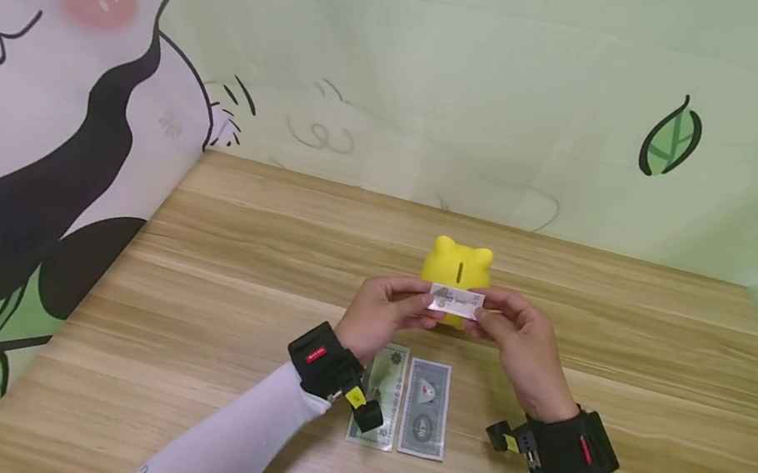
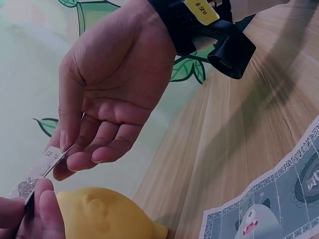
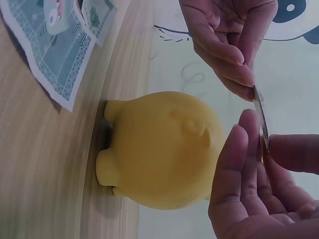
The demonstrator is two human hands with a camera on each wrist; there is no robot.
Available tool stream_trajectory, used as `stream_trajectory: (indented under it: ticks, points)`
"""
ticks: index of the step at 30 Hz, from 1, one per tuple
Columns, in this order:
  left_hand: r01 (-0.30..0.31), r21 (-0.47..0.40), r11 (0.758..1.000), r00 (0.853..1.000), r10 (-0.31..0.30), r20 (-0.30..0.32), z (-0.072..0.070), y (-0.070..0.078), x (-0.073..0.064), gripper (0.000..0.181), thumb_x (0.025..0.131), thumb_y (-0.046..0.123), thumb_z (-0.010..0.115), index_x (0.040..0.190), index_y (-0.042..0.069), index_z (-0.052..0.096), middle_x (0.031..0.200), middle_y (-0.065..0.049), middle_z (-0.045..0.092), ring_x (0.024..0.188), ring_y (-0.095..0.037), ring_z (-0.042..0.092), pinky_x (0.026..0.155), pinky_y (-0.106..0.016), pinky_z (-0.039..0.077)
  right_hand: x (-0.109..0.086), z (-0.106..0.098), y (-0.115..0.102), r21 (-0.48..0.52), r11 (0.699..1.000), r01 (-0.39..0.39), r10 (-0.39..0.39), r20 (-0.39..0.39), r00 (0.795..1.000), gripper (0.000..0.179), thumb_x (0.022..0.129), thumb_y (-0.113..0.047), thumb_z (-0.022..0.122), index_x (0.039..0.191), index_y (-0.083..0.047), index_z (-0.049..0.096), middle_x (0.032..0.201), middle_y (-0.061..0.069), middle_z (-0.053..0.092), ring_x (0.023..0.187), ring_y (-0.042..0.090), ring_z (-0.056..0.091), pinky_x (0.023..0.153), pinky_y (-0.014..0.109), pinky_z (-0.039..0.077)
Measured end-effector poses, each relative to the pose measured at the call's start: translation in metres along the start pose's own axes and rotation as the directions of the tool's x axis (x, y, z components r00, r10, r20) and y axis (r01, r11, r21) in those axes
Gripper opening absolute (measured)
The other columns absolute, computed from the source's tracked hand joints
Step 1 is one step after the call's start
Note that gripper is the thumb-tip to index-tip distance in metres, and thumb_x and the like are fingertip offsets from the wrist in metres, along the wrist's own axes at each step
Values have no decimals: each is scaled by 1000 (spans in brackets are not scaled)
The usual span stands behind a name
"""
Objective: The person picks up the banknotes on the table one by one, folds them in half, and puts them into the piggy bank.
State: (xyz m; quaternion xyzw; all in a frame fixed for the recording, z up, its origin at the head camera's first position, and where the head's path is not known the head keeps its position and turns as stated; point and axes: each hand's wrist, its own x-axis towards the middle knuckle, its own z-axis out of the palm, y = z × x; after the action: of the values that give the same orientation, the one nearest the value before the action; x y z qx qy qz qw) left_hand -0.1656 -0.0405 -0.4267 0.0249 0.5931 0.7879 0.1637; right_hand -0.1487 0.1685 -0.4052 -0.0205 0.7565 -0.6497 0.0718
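Left grip (image 1: 379, 313) and right grip (image 1: 533, 355) pinch a paper note (image 1: 455, 302) at its ends, lengthwise along the desk (image 1: 671, 347)'s far edge, crosswise to the yellow piggy bank (image 1: 438, 266)'s slot (image 1: 460, 273).

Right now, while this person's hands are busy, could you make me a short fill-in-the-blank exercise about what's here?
1. The left hand and right hand pinch the printed paper before a piggy bank coloured ____.
2. In the head view, the green note lies to the ____ of the blue note.
3. The band on the left wrist is mostly ____.

Missing words: yellow; left; black.
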Motion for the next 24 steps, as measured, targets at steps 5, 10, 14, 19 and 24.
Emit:
stream_trajectory:
  ticks: [5,10,14,19,24]
  points:
    - [-11,12,1000,1000,11,-10,0,-1,2,33,102,-1,59,134,-9,61,128,-27,66,91,-13,74,86,-30,63,0,1,0,5,1000,18,-18,-3,1000,33,103,2,53,135,10,58,110,8,68,90,10,72,89,33,63]
    - [-19,15,1000,1000,19,-22,1,-2,2,33,102,-2,59,134,-10,61,129,-28,66,91,-14,74,84,-29,64,0,1,0,-2,1000,14,-14,-3,1000,34,102,2,53,135,9,58,112,11,67,90,9,71,89,32,63]
    - [-22,21,1000,999,22,-32,2,-2,1,33,101,-4,58,134,-10,61,129,-29,66,91,-13,73,83,-28,64,0,2,0,-3,1000,12,-12,-6,1000,34,102,2,54,135,9,58,114,13,67,90,8,70,89,31,62]
    - [-23,28,999,999,24,-39,2,-2,1,33,101,-6,58,133,-11,61,128,-31,66,90,-13,72,82,-28,63,0,3,0,-2,1000,11,-11,-5,1000,34,101,3,54,135,9,58,115,13,67,90,7,70,88,29,62]
    - [-18,31,999,999,20,-37,2,-1,1,33,101,-6,57,133,-11,61,129,-30,66,91,-13,72,83,-28,63,0,3,0,-2,1000,10,-10,-1,1000,34,102,3,54,135,9,58,115,14,66,90,7,71,89,31,62]
